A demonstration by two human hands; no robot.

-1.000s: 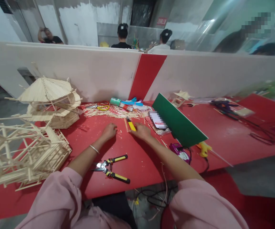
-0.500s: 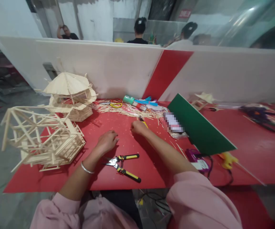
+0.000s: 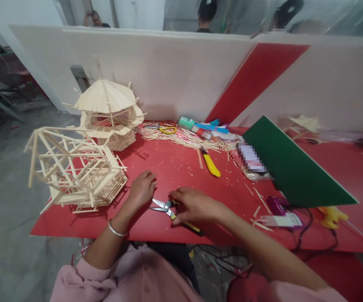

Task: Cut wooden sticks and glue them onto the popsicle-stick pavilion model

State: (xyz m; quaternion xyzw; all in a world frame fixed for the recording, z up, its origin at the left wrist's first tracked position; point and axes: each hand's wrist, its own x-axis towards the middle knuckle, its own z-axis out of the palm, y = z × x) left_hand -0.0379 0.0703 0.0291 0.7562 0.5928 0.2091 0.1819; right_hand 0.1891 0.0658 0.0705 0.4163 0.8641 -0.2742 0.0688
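My right hand (image 3: 194, 205) is over a pair of pruning shears (image 3: 168, 208), its fingers and thumb around the black-and-yellow handles. The shears' blades are spread and point left, toward my left hand (image 3: 142, 188). That left hand rests low over the red table with fingers loosely bent and a little apart; nothing shows in it. To its left stands an open stick-built frame model (image 3: 74, 172), roofed only by bare rafters. A yellow utility knife (image 3: 212, 164) lies beyond my right hand, beside a short flat wooden strip (image 3: 199, 158).
A roofed wooden pavilion model (image 3: 105, 109) stands behind the frame model. Loose sticks (image 3: 184, 138), yellow-handled scissors (image 3: 168, 130) and a green bottle (image 3: 186, 122) lie at the back. Rightward are a phone (image 3: 252, 158), a leaning green board (image 3: 297, 167) and a yellow glue gun (image 3: 332, 216).
My right hand has come back from beside the utility knife to the shears and taken their handles. The knife now lies in plain view. My left hand has barely moved; the camera view has shifted.
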